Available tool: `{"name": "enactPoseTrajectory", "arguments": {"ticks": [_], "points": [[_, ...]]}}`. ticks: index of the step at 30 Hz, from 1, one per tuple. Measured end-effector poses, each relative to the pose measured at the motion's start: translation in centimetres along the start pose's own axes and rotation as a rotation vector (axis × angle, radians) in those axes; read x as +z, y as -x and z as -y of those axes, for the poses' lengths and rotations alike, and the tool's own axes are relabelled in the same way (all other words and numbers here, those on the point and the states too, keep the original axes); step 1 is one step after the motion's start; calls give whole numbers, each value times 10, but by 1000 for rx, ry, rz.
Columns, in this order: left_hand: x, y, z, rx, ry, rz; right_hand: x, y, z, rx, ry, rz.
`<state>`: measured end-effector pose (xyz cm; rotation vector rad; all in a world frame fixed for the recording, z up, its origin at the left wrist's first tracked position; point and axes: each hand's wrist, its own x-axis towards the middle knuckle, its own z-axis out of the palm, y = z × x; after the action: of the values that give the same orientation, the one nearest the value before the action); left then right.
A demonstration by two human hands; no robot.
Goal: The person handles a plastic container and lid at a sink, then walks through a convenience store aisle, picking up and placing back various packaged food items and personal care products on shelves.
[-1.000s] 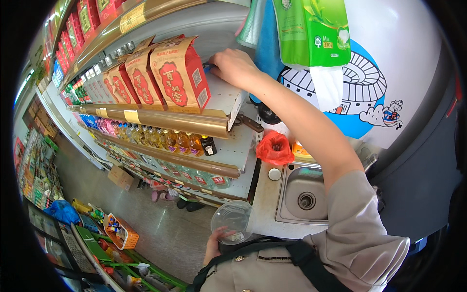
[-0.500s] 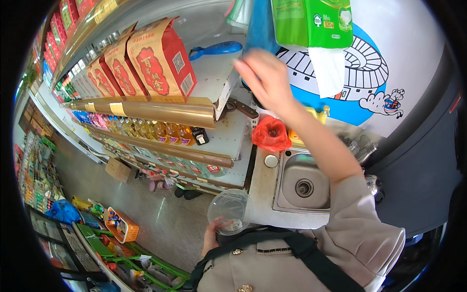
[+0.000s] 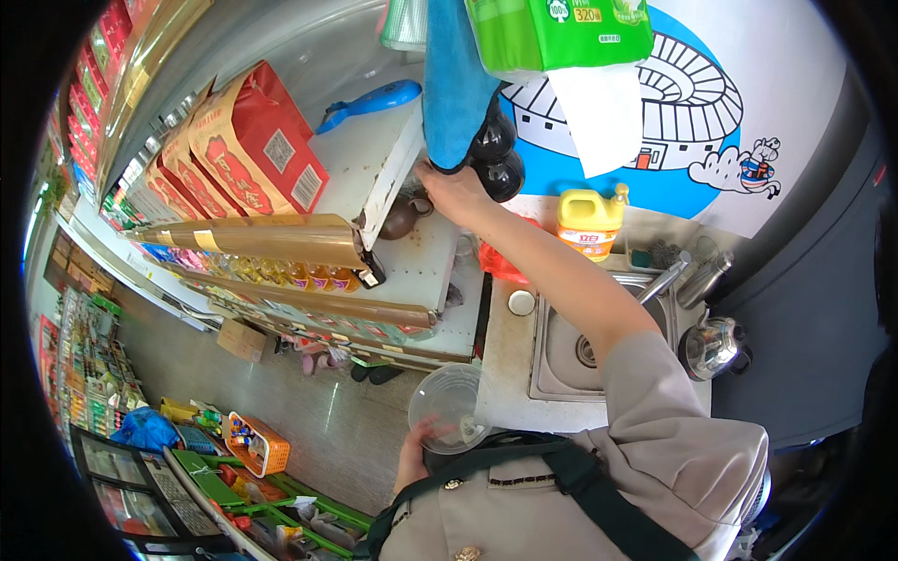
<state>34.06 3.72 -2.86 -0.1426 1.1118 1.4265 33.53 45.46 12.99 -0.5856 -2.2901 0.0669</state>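
Note:
My left hand [image 3: 423,451] is closed around a clear round plastic tub [image 3: 447,397] in front of my body. Something small and pale [image 3: 470,429] shows at the bottom of the tub. My right hand [image 3: 456,196] reaches to the end of the shelf, just under a hanging blue cloth [image 3: 458,84]. Its fingertips are partly hidden behind the shelf edge and cloth, so what they touch does not show. Beside them on the lower shelf sits a round brown pot-like thing [image 3: 400,220].
Paper bags [image 3: 271,140] and a blue-handled tool [image 3: 369,105] lie on the upper shelf. A sink [image 3: 561,360], yellow jug [image 3: 589,220], red plastic bag [image 3: 500,257] and metal kettle [image 3: 716,346] stand on the right. Black rounded objects [image 3: 499,173] hang by the cloth.
My right hand has moved left and down, from above the sink side to the shelf end below the blue cloth. The view has shifted right. My left hand still holds the tub.

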Motion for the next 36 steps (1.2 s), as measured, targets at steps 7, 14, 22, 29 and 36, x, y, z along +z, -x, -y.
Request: {"name": "enactPoseTrajectory", "arguments": {"ticks": [7,14,22,29,36], "points": [[-4,11,1,2,18,-103,31,-24,-11,228,-566,12],[-9,-2,-1,25,-120,-25,-72,47,18,-133,-56,-97],[14,-11,-9,-25,-162,11,-205,87,64,-292,-299,-351],[19,-4,-9,-39,13,55,-219,-53,89,-366,-38,-457],[-7,-4,10,26,145,59,-168,-163,96,-416,476,-251]]}}
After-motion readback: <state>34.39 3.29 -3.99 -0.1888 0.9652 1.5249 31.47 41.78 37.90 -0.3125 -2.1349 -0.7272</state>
